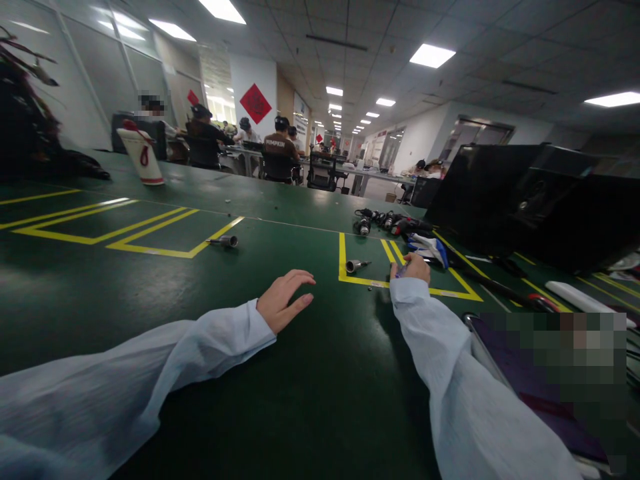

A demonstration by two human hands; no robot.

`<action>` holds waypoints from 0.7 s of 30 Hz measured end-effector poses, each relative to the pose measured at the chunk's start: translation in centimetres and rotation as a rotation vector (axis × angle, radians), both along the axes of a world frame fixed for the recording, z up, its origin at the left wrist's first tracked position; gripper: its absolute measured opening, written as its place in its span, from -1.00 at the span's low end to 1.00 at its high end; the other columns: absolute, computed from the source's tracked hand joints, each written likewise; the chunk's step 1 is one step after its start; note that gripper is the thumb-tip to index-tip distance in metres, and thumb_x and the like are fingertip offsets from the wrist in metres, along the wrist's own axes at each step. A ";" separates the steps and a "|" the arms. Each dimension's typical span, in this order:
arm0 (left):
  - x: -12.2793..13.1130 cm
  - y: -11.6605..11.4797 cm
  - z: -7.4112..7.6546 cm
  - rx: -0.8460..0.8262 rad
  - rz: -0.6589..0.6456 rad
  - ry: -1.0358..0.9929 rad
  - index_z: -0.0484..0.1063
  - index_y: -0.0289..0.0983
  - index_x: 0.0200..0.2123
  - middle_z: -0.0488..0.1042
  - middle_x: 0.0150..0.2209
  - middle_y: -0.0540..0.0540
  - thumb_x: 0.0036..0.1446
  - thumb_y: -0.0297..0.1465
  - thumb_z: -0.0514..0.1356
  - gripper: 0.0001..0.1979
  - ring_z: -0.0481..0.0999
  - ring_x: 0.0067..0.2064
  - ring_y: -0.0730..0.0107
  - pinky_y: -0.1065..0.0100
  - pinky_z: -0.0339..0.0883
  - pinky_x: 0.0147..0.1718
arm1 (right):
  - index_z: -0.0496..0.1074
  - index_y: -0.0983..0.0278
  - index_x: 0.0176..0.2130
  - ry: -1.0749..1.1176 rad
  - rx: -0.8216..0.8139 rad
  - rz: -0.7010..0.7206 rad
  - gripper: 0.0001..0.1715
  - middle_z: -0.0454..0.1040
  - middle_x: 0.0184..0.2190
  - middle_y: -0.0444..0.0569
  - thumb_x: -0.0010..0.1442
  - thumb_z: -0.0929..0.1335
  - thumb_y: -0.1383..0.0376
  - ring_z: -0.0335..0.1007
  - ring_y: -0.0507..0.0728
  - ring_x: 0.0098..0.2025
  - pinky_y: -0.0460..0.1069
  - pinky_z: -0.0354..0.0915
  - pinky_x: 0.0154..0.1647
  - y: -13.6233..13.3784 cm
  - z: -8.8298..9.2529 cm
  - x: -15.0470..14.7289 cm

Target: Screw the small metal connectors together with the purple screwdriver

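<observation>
Pale sleeves (pixel 450 360) cross the table (pixel 325 387), left hand (pixel 286 300) loosely spread, right hand (pixel 414 268), hold unclear, between metal piece (pixel 356 266) and blue-white cloth (pixel 431 249).

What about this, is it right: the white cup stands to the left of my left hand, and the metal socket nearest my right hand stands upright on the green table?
Not quite: the metal socket nearest your right hand lies on its side on the green table, as the head view shows. The white cup does stand left of your left hand.
</observation>
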State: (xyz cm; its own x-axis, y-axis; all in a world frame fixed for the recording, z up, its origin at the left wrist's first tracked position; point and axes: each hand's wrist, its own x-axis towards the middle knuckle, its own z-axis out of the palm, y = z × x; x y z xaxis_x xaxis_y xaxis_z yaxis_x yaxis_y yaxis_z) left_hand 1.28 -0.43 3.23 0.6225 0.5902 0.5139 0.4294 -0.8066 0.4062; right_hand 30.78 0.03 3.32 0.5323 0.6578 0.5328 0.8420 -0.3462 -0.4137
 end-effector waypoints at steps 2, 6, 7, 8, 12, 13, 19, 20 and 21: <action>-0.7 1.7 0.0 0.113 0.082 0.012 0.22 -0.32 -0.12 0.26 -0.05 -0.23 0.11 -0.22 -0.04 -0.65 0.24 0.01 0.18 0.13 0.15 -0.03 | 0.26 0.34 -0.23 -0.048 0.056 0.064 -0.72 0.32 -0.10 0.14 -0.02 0.26 0.33 0.18 0.24 -0.02 0.06 0.10 -0.02 -0.5 0.2 -1.0; -4.5 7.2 0.2 0.334 0.406 -0.004 0.16 -0.41 -0.06 0.16 0.03 -0.33 0.00 -0.20 0.10 -0.50 0.13 0.09 0.04 0.07 0.02 0.05 | 0.26 0.34 -0.35 -0.081 0.368 0.375 -0.85 0.37 -0.15 0.19 -0.04 0.24 0.39 0.24 0.25 -0.07 0.10 0.10 -0.02 -1.4 0.3 -4.2; -5.8 8.6 0.2 0.362 0.486 0.001 0.12 -0.43 -0.02 0.10 0.07 -0.34 -0.03 -0.20 0.12 -0.44 0.07 0.12 0.00 0.07 -0.03 0.08 | 0.25 0.32 -0.38 -0.076 0.393 0.422 -0.89 0.39 -0.18 0.17 -0.04 0.24 0.39 0.26 0.23 -0.10 0.09 0.12 -0.04 -1.6 0.3 -5.2; -7.2 10.0 0.3 0.367 0.555 0.035 0.08 -0.45 0.01 0.04 0.10 -0.34 -0.04 -0.20 0.13 -0.39 0.01 0.14 -0.02 0.07 -0.09 0.10 | 0.24 0.29 -0.40 -0.073 0.399 0.454 -0.91 0.41 -0.21 0.12 -0.05 0.24 0.39 0.29 0.21 -0.14 0.07 0.15 -0.05 -1.9 0.2 -6.3; -11.9 13.4 0.7 0.203 0.700 0.310 -0.07 -0.48 0.11 -0.10 0.18 -0.31 -0.01 -0.28 0.13 -0.31 -0.13 0.19 -0.05 0.10 -0.20 0.14 | 0.21 0.26 -0.44 0.098 0.399 0.747 -0.93 0.45 -0.33 0.04 -0.06 0.25 0.37 0.34 0.17 -0.25 0.07 0.21 -0.16 -3.4 -0.7 -11.2; -12.6 13.9 0.8 0.170 0.697 0.346 -0.04 -0.50 0.10 -0.03 0.16 -0.33 -0.01 -0.32 0.14 -0.34 -0.08 0.18 -0.04 0.11 -0.17 0.13 | 0.21 0.26 -0.44 0.136 0.385 0.800 -0.92 0.46 -0.35 0.01 -0.06 0.26 0.36 0.35 0.14 -0.29 0.06 0.23 -0.19 -3.8 -1.1 -12.3; -13.4 14.8 0.7 0.026 0.660 0.440 0.20 -0.50 -0.03 0.31 -0.07 -0.28 0.07 -0.37 0.05 -0.59 0.29 -0.05 0.03 0.10 0.16 -0.08 | 0.31 0.28 -0.48 0.645 0.091 1.107 -0.85 0.44 -0.52 -0.09 -0.03 0.32 0.23 0.33 0.03 -0.50 -0.06 0.25 -0.45 -5.8 -1.8 -15.5; -13.4 14.9 0.7 0.019 0.660 0.440 0.22 -0.50 -0.06 0.31 -0.09 -0.27 0.08 -0.37 0.04 -0.61 0.30 -0.08 0.06 0.10 0.18 -0.10 | 0.33 0.29 -0.49 0.755 0.045 1.121 -0.82 0.44 -0.54 -0.09 -0.03 0.32 0.21 0.32 0.02 -0.53 -0.06 0.25 -0.47 -5.7 -1.6 -15.4; -13.3 14.8 0.7 0.015 0.660 0.437 0.23 -0.49 -0.08 0.31 -0.11 -0.26 0.08 -0.37 0.04 -0.63 0.31 -0.10 0.08 0.11 0.18 -0.11 | 0.33 0.30 -0.52 0.872 0.011 1.137 -0.79 0.44 -0.57 -0.09 -0.02 0.32 0.18 0.32 0.02 -0.54 -0.05 0.26 -0.47 -5.5 -1.4 -15.2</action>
